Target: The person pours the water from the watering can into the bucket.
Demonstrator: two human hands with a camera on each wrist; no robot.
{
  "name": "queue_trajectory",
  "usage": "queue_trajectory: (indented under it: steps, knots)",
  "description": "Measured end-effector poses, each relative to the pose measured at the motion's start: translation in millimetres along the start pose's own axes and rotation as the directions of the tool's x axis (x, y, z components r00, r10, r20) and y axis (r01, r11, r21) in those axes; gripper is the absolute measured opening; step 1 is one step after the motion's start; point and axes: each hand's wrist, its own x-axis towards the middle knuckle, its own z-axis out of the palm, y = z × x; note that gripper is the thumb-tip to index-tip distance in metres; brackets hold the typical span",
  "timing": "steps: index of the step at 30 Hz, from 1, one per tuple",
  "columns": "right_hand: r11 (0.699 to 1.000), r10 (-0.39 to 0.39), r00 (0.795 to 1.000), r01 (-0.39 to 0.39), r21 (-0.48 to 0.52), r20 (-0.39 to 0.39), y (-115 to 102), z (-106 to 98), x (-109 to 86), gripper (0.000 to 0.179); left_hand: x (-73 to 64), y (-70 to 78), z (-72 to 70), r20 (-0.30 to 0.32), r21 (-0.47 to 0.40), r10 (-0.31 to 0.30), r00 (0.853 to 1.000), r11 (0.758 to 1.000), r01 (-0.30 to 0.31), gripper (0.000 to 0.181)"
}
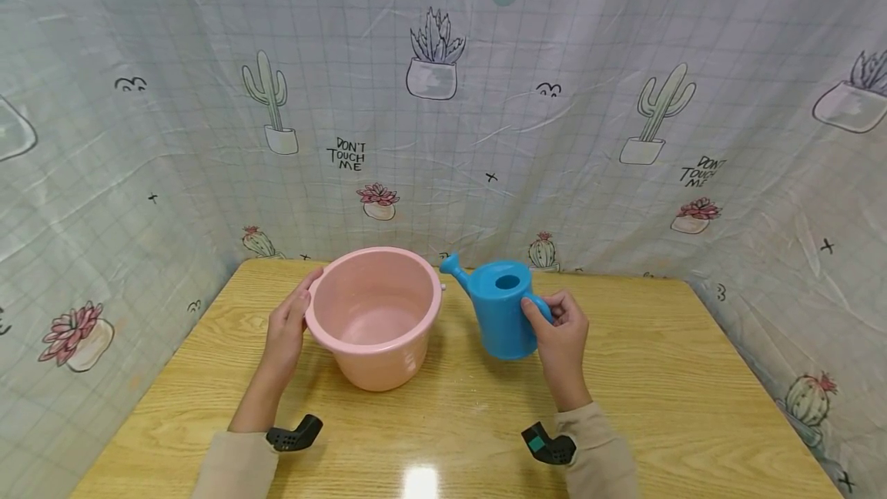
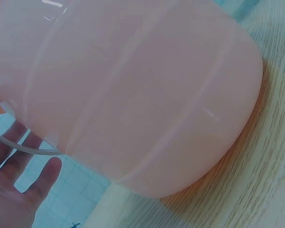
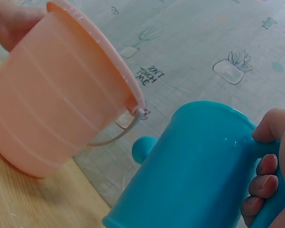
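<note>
A pink bucket (image 1: 381,372) stands on the table, its wide mouth facing up and its inside wall visible. Against its left rim rests my left hand (image 1: 286,322), with the fingers fairly straight along the outside. The left wrist view has the thumb apart from the wall and the fingers behind the thin bucket handle (image 2: 26,149). To the right of the bucket, my right hand (image 1: 564,333) grips the handle of a blue watering can (image 1: 502,322), fingers curled round it and thumb on top. The can's spout (image 1: 459,272) points left towards the bucket's rim.
The wooden table (image 1: 658,391) extends to both sides and the front. A patterned cloth (image 1: 443,137) hangs behind it and along the sides. Water drops dot the bucket rim (image 3: 111,52) and the can's top. Black wrist cameras (image 1: 296,434) sit at both cuffs.
</note>
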Motion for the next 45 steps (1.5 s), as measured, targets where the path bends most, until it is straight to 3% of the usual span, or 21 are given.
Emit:
queue_trajectory:
  steps: [10, 20, 30, 45]
  knots:
    - [1.000, 0.014, 1.000, -0.014, -0.003, -0.004, 4.9, 1.8, 0.0, 0.020, -0.2, 1.1, 0.4, 0.000, 0.011, -0.004, 1.000, 1.000, 0.004, 0.048]
    - [0.999, 0.027, 1.000, -0.027, -0.029, -0.006, 9.3, 3.9, 0.2, 0.021, 1.4, -0.5, -0.3, 0.012, -0.036, 0.071, 0.997, 0.997, -0.070, 0.047]
    - [0.998, 0.054, 0.998, -0.055, -0.034, -0.006, 13.1, 6.2, -0.7, 0.024, 1.2, -1.2, 0.5, 0.001, -0.009, 0.024, 1.000, 1.000, -0.024, 0.047]
    - [0.998, 0.056, 0.998, -0.055, -0.042, 0.007, 19.9, 11.5, -3.1, 0.026, 1.7, -1.0, 0.7, 0.004, -0.002, 0.022, 1.000, 1.000, -0.022, 0.047]
